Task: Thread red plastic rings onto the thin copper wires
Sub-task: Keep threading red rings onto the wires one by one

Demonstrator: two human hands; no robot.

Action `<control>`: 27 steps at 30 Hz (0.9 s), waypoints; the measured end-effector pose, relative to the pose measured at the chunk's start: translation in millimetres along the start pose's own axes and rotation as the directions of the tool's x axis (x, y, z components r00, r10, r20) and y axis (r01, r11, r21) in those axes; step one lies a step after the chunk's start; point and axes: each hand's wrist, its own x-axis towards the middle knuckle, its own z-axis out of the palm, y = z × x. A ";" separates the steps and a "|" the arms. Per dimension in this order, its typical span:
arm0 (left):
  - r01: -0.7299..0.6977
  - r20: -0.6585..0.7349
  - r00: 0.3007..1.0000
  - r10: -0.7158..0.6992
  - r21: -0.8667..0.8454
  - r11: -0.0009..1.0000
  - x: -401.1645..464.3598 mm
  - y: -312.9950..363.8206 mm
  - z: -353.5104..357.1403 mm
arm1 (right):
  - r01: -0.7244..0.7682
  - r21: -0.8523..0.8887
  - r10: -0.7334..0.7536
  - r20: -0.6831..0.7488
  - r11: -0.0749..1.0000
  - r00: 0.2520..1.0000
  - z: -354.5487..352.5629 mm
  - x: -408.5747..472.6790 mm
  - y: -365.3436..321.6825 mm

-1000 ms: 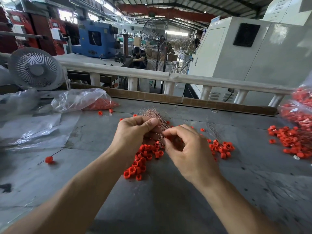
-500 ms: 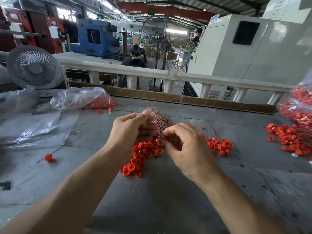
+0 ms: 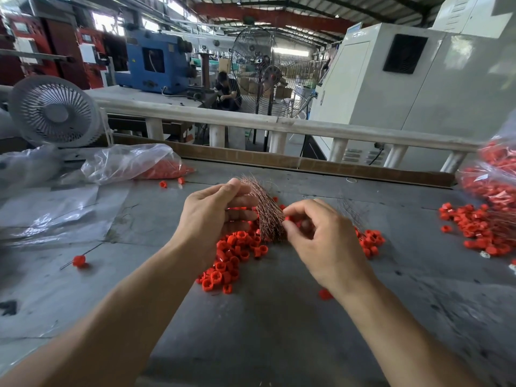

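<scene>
**Hands at the wire bundle over a heap of rings**

The right hand [image 3: 321,241] pinches at the lower end of the copper wires [image 3: 265,210]; the left hand [image 3: 215,216] grips the bundle, fanned upward. Red rings [image 3: 231,258] lie heaped on the grey table [image 3: 279,331] beneath. Farther back lies a plastic bag [image 3: 131,163].

Small red plastic rings [image 3: 234,255]; thin copper-brown wire bundle [image 3: 264,209]; dull grey scuffed worktop [image 3: 279,331]; clear plastic bag [image 3: 128,163]; white slatted table fan [image 3: 54,111].
</scene>
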 end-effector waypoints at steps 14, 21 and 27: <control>-0.249 0.070 0.941 0.332 0.807 0.535 2.5 -14.8 -3.4 | -0.551 -0.467 0.503 -0.236 0.692 0.832 -49.3 14.9 61.4; -0.246 0.121 0.937 0.329 0.896 0.370 0.2 -15.7 -3.9 | -0.542 -0.619 0.577 -0.170 0.568 0.799 -49.9 14.2 67.9; -0.274 0.188 0.930 0.317 0.927 0.256 -2.3 -16.9 -5.1 | -0.439 -0.553 0.458 -0.115 0.708 0.882 -43.9 14.5 56.7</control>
